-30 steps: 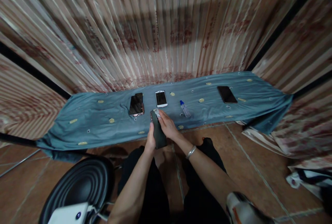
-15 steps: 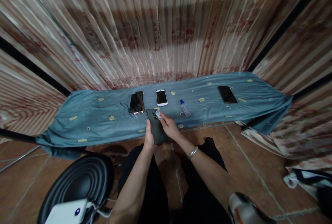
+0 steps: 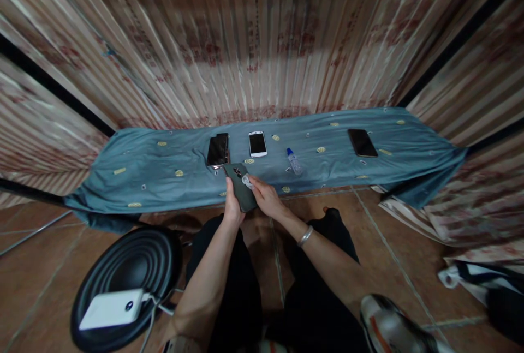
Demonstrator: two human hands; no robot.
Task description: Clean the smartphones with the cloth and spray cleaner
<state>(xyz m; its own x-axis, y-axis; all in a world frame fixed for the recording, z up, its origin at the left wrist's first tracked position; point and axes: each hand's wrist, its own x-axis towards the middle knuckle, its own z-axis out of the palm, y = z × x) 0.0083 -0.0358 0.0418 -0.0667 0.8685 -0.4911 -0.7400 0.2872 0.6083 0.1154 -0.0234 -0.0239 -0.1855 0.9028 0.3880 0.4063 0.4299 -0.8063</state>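
My left hand (image 3: 233, 203) is wrapped round the lower left side of a dark green phone (image 3: 240, 192), whose camera side faces up. A small white wipe (image 3: 248, 181) is pinched in my right hand (image 3: 266, 198), pressed on the phone's back just below the cameras. Beyond the hands, a white phone (image 3: 257, 144) lies on the blue cloth, with dark phones (image 3: 217, 151) overlapping to its left. To its right lies a clear bottle with a blue cap (image 3: 293, 162).
Another dark phone (image 3: 362, 143) lies toward the right end of the cloth-covered table (image 3: 188, 192). A white power bank (image 3: 111, 309) with a cable rests on a round black stool (image 3: 164, 271) at lower left. Striped curtains (image 3: 245, 42) and black poles surround the table.
The wipe has moved from beside the cameras to just below them. The held phone is tilted further left. The camera view has shifted slightly, so the table appears higher.
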